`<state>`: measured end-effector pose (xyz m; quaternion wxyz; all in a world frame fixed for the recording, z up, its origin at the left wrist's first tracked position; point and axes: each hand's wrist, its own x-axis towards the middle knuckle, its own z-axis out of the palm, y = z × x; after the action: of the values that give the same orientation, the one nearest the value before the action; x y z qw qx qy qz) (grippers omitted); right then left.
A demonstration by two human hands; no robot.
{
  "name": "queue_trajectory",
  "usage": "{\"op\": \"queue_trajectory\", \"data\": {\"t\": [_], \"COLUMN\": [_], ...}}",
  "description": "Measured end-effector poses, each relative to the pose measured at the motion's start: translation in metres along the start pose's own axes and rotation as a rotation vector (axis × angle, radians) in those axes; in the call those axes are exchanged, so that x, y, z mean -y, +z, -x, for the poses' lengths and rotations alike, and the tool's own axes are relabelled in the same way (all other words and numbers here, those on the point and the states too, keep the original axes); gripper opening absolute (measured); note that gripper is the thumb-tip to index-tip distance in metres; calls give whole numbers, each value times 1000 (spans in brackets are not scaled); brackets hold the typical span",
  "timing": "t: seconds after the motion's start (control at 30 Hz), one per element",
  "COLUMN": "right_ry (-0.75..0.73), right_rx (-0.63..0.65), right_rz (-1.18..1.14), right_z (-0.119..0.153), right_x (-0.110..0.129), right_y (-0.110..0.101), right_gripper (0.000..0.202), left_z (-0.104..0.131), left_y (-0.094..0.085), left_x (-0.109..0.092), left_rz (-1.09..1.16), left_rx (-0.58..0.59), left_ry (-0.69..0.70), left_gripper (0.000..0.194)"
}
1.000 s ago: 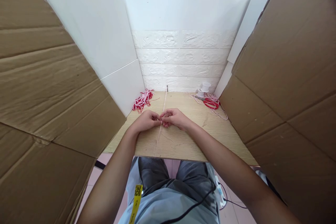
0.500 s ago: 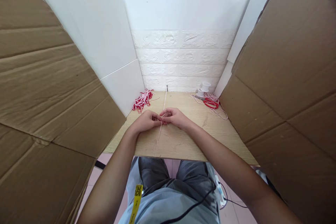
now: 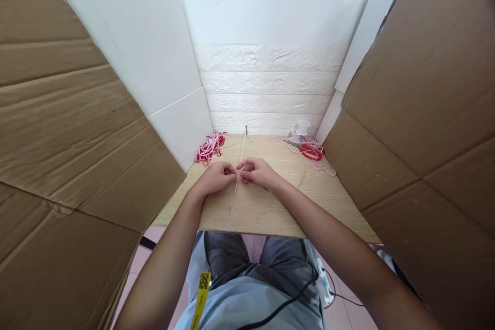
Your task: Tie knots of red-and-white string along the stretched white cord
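Observation:
A thin pale cord (image 3: 233,203) runs from a dark nail (image 3: 246,129) at the back of the wooden board, between my hands, to the front edge. My left hand (image 3: 219,177) is left of the cord, thumb and fingers pinched together on a fine strand. On the other side, my right hand (image 3: 258,172) has its fingers curled and its thumb and index near the cord, with a thin strand at the fingertips. The strands between the hands are too fine to follow fully.
A heap of red and pink-white cords (image 3: 211,148) lies at the back left. At the back right are red-handled scissors (image 3: 310,152), white spools (image 3: 302,127) and loose pink cord (image 3: 323,167). Cardboard panels (image 3: 433,129) flank the wooden board (image 3: 270,211).
My hands have moved slightly apart; their fingertips met at the cord before and now a small gap shows between them. The cord stays stretched along the board.

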<state>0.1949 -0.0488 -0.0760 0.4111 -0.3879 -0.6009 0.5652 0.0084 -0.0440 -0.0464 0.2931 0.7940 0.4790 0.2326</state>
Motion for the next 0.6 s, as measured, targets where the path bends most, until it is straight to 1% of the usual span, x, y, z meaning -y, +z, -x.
{"op": "queue_trajectory", "data": {"t": [0.13,0.23,0.3,0.4,0.5,0.6], "right_ry": [6,13,15,19,22,27], "right_rx": [-13,-21,-21,-17,-16,-2], "right_rz": [8,12,11,9,22,54], "right_z": [0,0,0,1,2,2], "right_x": [1,1,1,1,2,3], "right_y": [-1,-1,-1,-1,-2,-6], "right_gripper": [20,20,20,21,20,21], "left_z": [-5,-8,-8,-7,-5,-3], "left_y": [-1,-1,-1,-3,-6,-9], "left_x": [6,9,9,4,-1,-3], "left_rz": [-13,59,137,282,393,455], "left_rx": [-166,-291,-336,-339,-287,-248], "left_ry": [-65,-93,-107,-118,-111,-107], "left_gripper": [12,11,11,13,16,15]}}
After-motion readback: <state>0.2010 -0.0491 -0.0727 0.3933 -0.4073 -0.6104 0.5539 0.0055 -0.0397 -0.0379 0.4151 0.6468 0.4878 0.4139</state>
